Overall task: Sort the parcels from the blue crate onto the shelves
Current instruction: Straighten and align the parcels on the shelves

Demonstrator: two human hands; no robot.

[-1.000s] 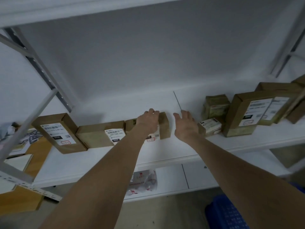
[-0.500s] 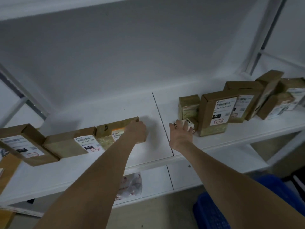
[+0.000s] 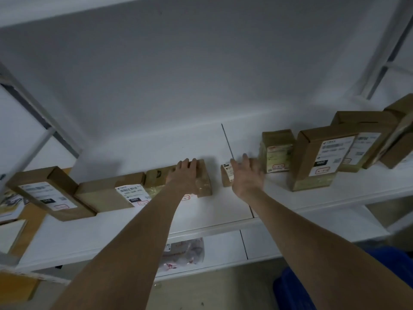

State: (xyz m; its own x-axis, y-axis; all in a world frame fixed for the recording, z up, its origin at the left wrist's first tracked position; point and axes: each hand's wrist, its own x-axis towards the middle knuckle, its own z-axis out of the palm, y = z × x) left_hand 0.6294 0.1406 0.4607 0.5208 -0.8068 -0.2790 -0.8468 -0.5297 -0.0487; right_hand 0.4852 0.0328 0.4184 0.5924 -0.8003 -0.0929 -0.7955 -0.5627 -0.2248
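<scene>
Two white shelves (image 3: 214,228) hold brown cardboard parcels with white labels. My left hand (image 3: 185,174) lies on top of a brown parcel (image 3: 204,183) left of the shelf seam, fingers curled over its back edge. My right hand (image 3: 245,176) is just right of the seam, with a small labelled parcel (image 3: 226,178) against its thumb side; the fingers are blurred, so the grip is unclear. The blue crate (image 3: 295,289) shows at the bottom right, mostly hidden behind my right arm.
Two more parcels (image 3: 105,198) stand in a row left of my left hand. Several upright parcels (image 3: 317,159) crowd the right end of the shelf. A plastic mailer bag (image 3: 187,253) lies on the lower shelf. Slanted shelf posts (image 3: 40,113) stand at the left.
My right hand has carried the small parcel left, from beside the right-hand group to the shelf seam. My left hand has stayed on the brown parcel. The camera has swung slightly.
</scene>
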